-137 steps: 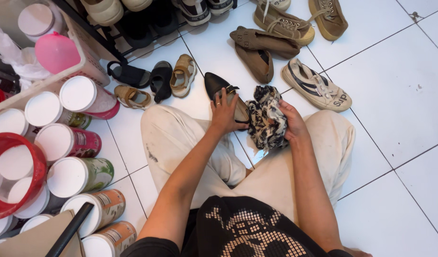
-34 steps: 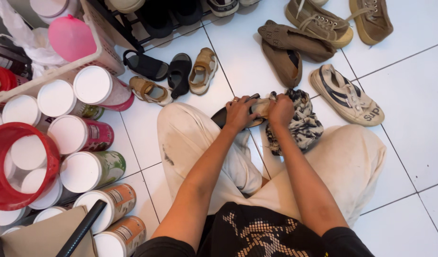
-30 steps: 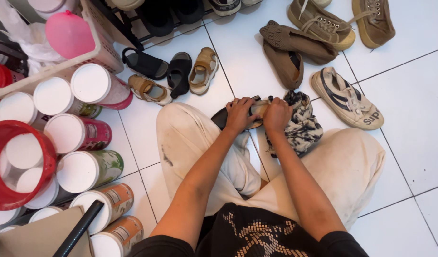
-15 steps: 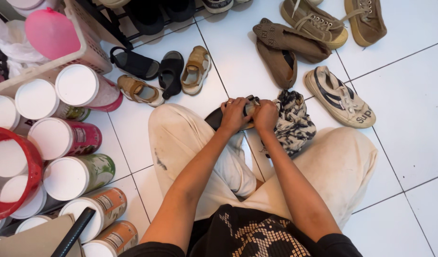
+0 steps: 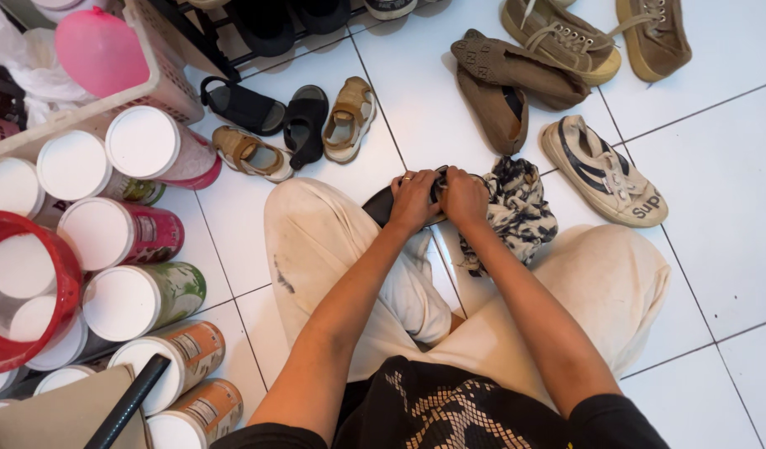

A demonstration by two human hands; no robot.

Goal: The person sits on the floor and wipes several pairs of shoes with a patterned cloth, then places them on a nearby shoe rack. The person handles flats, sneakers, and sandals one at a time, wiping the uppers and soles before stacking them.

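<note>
White floor tiles [image 5: 732, 208] carry scattered shoes; left hand [image 5: 414, 199] and right hand [image 5: 464, 195] both clasp a black shoe [image 5: 379, 206] over the knees, steadying it; patterned cloth [image 5: 518, 212] lies just beside the right hand, within reach; tins [image 5: 142, 291] stand leftward
</note>
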